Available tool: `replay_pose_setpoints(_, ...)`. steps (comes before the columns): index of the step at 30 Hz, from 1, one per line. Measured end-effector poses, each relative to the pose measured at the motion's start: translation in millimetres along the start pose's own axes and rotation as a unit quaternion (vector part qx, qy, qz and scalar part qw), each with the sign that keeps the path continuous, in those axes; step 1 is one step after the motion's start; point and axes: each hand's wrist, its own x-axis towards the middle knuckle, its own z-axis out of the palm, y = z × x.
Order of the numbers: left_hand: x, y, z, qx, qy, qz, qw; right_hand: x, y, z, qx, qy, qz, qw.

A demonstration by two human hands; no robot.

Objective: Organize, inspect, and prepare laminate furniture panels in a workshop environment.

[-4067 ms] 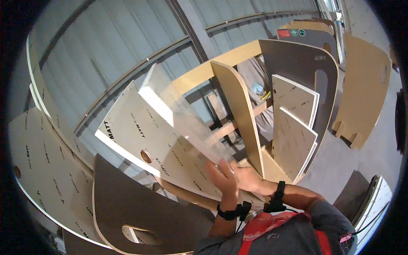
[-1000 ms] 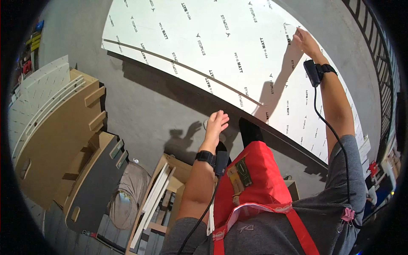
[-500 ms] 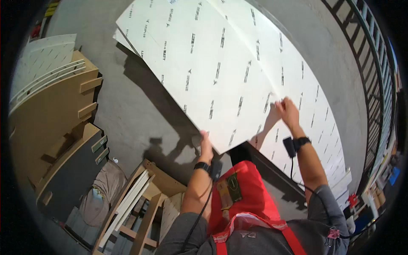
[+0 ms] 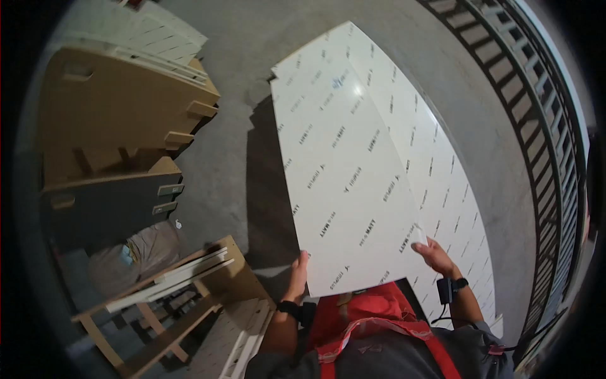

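Note:
A large white panel [image 4: 341, 189], covered in printed protective film, stretches away from my body between both hands. My left hand [image 4: 299, 271] grips its left edge near the close corner, thumb on top and the other fingers hidden beneath. On the opposite edge my right hand [image 4: 435, 254] is closed, thumb over the top face. Behind it to the right stands or leans a second white printed panel [image 4: 464, 234], partly covered by the held one. The held panel's near edge is close to my red apron [image 4: 379, 312].
At left are brown boards with small blocks [image 4: 120, 114], a dark panel [image 4: 107, 208] and a crumpled grey-brown bag [image 4: 148, 252]. A wooden frame with white strips [image 4: 170, 278] stands lower left. A metal railing [image 4: 524, 107] runs along the right, beyond the concrete floor [image 4: 214, 183].
The held panel has turned so its far end points more straight ahead, and it has come nearer to me. My right hand has moved down toward my body; my view has shifted too.

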Motion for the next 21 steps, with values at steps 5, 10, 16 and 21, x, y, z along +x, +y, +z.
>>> replay_pose_setpoints(5, -18.2, -6.8, -14.0, -0.131, 0.014, 0.022, 0.991, 4.1, -28.6, 18.9, -0.082, -0.009, 0.015, 0.996)
replay_pose_setpoints(10, -58.8, -18.0, -40.4, -0.235, -0.067, 0.088, 0.966, -17.0, -20.1, 51.4, -0.082, -0.008, 0.004, 0.997)
replay_pose_setpoints(16, -181.5, -29.7, -82.1, -0.385, -0.149, 0.242, 0.878, -49.6, 5.7, 64.5, -0.077, -0.154, -0.100, 0.980)
replay_pose_setpoints(21, -237.0, -53.6, -108.7, -0.280, -0.008, 0.379, 0.882, -83.6, -15.2, 125.2, -0.061, -0.138, -0.122, 0.981)
